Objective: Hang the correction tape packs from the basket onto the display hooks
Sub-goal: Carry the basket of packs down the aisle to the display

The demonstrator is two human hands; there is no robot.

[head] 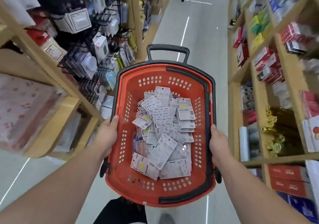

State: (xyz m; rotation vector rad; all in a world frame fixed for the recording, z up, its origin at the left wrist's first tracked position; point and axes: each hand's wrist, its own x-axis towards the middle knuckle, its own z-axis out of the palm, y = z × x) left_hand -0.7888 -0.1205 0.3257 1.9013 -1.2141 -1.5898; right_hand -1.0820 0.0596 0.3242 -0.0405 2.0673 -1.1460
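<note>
Down at the bottom edge, a dark trouser leg [120, 211] and the toe of a grey shoe [165, 219] on the pale floor [198, 34]. Both forearms reach forward, and here is the grip: the left hand [107, 135] clamps the left side of the red shopping basket [124, 89], thumb hooked over the rim. The right hand [218, 142] clamps the right side the same way, thumb lying along the black edge. The basket is off the ground, held between the two hands, tilted a little. Inside it lie the correction tape packs [164, 129] – a loose heap of white cards, overlapping every which way, some with yellow stickers, piled mostly in the middle and right of the bottom. At the far end of the basket a black pull handle [167, 51] stands up. Beyond on the left, black display hooks [103, 16] carry rows of carded goods, blurred – the labels are unreadable. On the right, wooden shelves [255, 78] hold red boxes [269, 63] and gold foil items [274, 137]. The aisle runs on between them.
</note>
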